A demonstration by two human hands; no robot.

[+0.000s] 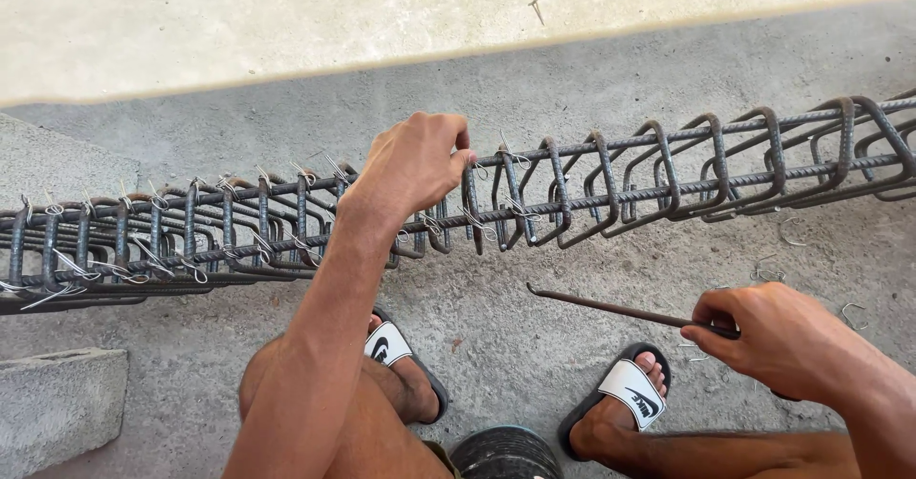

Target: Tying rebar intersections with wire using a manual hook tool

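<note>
A long rebar cage (592, 178) lies across the concrete floor (534, 88), running from the left edge of the view up toward the right edge. It is built of straight steel bars with bent rectangular stirrups set along them. On its left stretch the stirrups sit close together and carry thin wire ties (143, 255) with their twisted ends sticking out; toward the right the stirrups stand further apart and mostly bare.

The left hand (410, 164) rests on the upper bar near the middle of the cage, its grip narrow, fingers curled around one stirrup (470, 207) just where the tied stretch ends. The right hand (778, 336) is held low and apart from the cage, near the right edge of the view; its grip is closed on a thin metal hook tool (620, 310), whose shaft points left and ends in a small bent tip above the floor.

A few loose wire pieces (768, 272) lie on the floor between the cage and the right hand. Below the cage, both feet wear black-and-white slide sandals (630, 388). A round dark object (506, 452) sits between them at the bottom edge. A grey concrete block (57, 403) lies at the lower left corner, and a single nail (537, 9) rests on the paler floor strip at the top.
</note>
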